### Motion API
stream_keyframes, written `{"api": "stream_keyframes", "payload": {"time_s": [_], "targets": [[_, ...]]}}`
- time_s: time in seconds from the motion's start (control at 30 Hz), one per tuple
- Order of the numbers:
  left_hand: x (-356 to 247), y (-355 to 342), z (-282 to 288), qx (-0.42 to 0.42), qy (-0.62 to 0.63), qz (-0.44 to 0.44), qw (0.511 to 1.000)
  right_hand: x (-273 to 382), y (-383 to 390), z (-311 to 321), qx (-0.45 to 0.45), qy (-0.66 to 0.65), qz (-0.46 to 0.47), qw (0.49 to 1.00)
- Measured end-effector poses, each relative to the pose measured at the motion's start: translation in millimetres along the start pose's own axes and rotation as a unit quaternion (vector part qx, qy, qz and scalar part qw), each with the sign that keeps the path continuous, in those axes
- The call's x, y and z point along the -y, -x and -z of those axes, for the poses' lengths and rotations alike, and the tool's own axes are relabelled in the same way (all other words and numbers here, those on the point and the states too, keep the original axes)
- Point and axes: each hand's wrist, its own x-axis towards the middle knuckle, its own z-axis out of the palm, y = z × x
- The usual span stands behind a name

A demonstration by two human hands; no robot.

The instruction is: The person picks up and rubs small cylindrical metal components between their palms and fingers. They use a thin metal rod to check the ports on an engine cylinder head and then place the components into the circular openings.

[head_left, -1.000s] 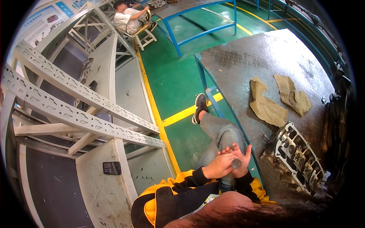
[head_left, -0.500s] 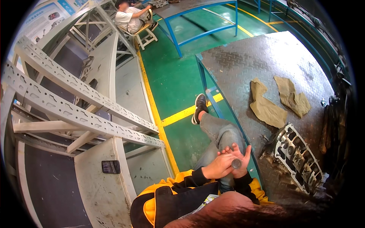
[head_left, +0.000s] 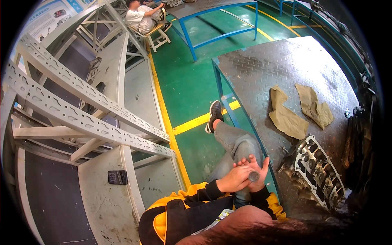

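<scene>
Over my lap, my left hand is closed with its fingers resting against the right palm. A small round metal piece, dark with a paler rim and shaped like a short cup, sits at the left hand's thumb side. Its underside is hidden, but the left hand appears to grip it. Below and around it, my right hand lies palm up, thumb and fingers spread, touching the left hand. To the right on the table rests a metal engine cylinder head, tilted, with several round openings.
Two tan work gloves or cloths lie on the steel tread-plate table, beyond the cylinder head. On my left stands a grey metal rack with a phone on its shelf. A seated person is at the far left.
The view has shifted slightly. Both hands keep nearly the same pose, with the metal piece in the same place. The phone's screen looks brighter.
</scene>
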Motion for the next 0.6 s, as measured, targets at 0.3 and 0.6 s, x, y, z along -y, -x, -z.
{"api": "stream_keyframes", "payload": {"time_s": [0.3, 0.6], "targets": [[1.3, 2.1, 0.0, 0.003, -0.013, -0.003, 1.0, -0.5, -0.7, 1.2, 0.002, 0.008, 0.003, 1.0], [-3.1, -0.3, 1.6, 0.001, -0.005, -0.009, 1.0, -1.1, -0.4, 3.1, 0.001, 0.011, -0.001, 1.0]]}}
